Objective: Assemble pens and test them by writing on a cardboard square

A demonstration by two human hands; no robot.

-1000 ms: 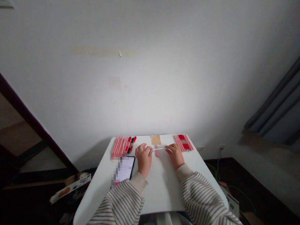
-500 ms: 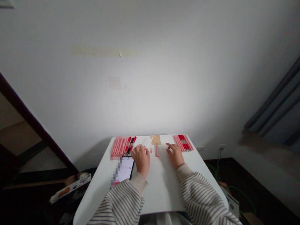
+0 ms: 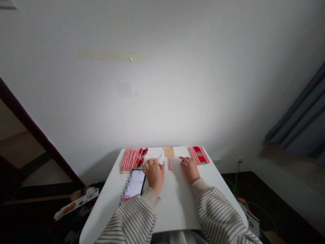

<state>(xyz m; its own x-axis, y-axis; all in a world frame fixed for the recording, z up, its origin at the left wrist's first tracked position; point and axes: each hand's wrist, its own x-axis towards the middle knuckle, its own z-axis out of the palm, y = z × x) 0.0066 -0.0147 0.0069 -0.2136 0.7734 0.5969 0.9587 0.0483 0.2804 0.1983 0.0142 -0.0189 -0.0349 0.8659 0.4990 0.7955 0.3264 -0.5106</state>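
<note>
My left hand (image 3: 154,174) is curled low over the table, fingers bent down. A thin white stick, like a pen refill (image 3: 160,157), slants up from its fingertips, which seem to grip the lower end; the grip itself is hidden. A bit of pink (image 3: 157,159) shows beside the stick. Small pink pen parts (image 3: 164,163) and a pink pen barrel (image 3: 170,164) lie between the hands. My right hand (image 3: 190,168) rests to the right of the barrel, fingers apart and holding nothing visible.
Pink, red and black pens or pen parts (image 3: 130,158) lie in a row at the back left. Another row of pink and red pens (image 3: 198,155) lies back right. A phone (image 3: 136,183) is beside my left wrist. A tan patch (image 3: 169,151) is at the white table's (image 3: 177,213) far edge.
The white stick has drawn down and slightly left, and less of it shows beyond my left fingers. My left hand has shifted slightly right; the right hand has hardly moved.
</note>
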